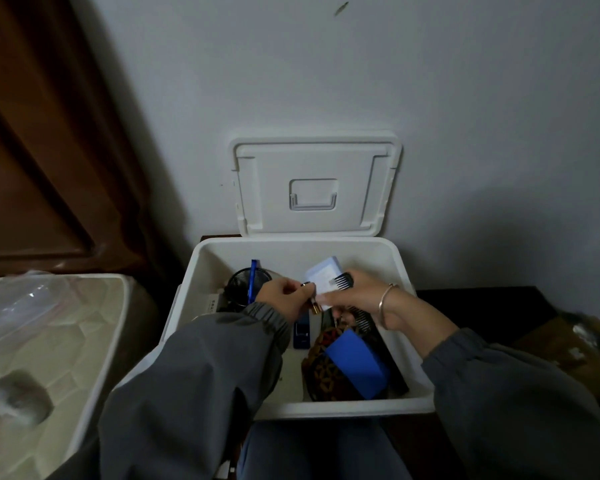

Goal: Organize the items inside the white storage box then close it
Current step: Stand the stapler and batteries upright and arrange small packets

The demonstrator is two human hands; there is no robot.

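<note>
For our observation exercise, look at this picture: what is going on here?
A person is sorting an open white storage box; its lid stands up against the wall. The left hand pinches a small gold-banded tube, and the right hand holds a black comb with a pale blue packet. A mesh cup with a blue pen, a patterned pouch and a blue card are inside.

Home bedroom: mattress (pixel 49 341), wooden door (pixel 42 133).

You work in dim, cool light; the white lid (pixel 314 188) is brightest, and soft shadow darkens the wall (pixel 499 216) at right. Your view bends at the edges and blurs lower left.
</note>
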